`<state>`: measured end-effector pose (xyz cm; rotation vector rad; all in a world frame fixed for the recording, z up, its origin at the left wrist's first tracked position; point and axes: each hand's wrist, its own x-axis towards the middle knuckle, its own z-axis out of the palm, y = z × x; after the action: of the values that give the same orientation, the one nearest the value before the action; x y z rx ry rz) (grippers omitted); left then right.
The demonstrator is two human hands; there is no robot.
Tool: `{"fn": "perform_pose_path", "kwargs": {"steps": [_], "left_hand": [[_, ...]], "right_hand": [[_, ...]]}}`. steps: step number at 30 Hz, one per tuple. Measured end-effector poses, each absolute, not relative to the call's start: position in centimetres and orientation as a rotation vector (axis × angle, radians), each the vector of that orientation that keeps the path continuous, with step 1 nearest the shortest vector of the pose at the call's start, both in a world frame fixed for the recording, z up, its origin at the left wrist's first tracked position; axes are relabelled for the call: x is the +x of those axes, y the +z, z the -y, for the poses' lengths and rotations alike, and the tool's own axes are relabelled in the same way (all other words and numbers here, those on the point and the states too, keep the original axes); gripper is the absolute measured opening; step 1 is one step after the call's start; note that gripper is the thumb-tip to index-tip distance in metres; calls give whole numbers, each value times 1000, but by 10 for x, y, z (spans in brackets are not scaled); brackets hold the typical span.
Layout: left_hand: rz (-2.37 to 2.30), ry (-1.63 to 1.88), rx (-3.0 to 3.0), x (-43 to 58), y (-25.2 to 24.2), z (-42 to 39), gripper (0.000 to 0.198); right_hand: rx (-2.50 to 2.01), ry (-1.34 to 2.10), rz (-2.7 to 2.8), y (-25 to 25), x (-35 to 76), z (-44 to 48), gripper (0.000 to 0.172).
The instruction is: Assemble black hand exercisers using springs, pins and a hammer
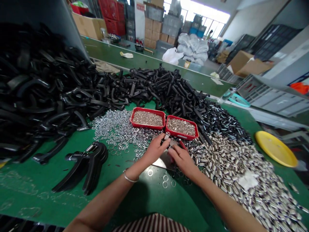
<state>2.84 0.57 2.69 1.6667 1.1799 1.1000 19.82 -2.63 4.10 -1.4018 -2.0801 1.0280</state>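
Observation:
My left hand (154, 149) pinches a small metal coil spring (167, 136) upright between thumb and fingertips, just in front of two red trays. Beside it, my right hand (182, 158) is closed with its fingertips bent inward; what they hold, if anything, is hidden. Under both hands lies a shiny metal plate (163, 162), partly covered. A thin red part (182, 145) shows just behind my right hand. Several loose metal rings (165, 178) lie on the green table nearer to me. The left red tray (147, 126) and the right red tray (182, 136) hold small metal parts.
Black handles (154, 85) are heaped across the back and left. Assembled hand grips (89, 167) lie stacked at left. Small rings and nuts (116, 127) spread left of the trays. Metal cylinders (231, 164) and dark screws (224, 119) cover the right, near a yellow lid (276, 149).

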Motion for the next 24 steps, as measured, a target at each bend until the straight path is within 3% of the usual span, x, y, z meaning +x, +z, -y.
{"fn": "perform_pose_path", "kwargs": {"steps": [3, 8, 12, 13, 17, 19, 22, 24], "left_hand": [[-1130, 1107, 1743, 30, 27, -4, 22], [-1153, 1130, 1712, 32, 23, -5, 21], [-1147, 1137, 1823, 32, 25, -3, 20], [-1143, 1127, 1838, 33, 26, -2, 20], [-1214, 1087, 1743, 35, 26, 0, 22], [-1256, 1102, 1735, 36, 24, 2, 21], [-1242, 1103, 1823, 37, 21, 6, 18], [-1241, 1073, 1819, 37, 21, 10, 19]], "right_hand": [[-1272, 1611, 1946, 32, 203, 25, 79], [-1474, 1053, 1941, 39, 208, 24, 48], [-1211, 1674, 1900, 44, 208, 29, 68], [-1224, 1682, 1907, 44, 208, 30, 69], [-1487, 1132, 1926, 42, 210, 32, 47], [-1458, 1243, 1901, 39, 209, 34, 48], [-1338, 1590, 1884, 37, 207, 38, 69], [-1349, 1559, 1877, 40, 206, 41, 65]]}}
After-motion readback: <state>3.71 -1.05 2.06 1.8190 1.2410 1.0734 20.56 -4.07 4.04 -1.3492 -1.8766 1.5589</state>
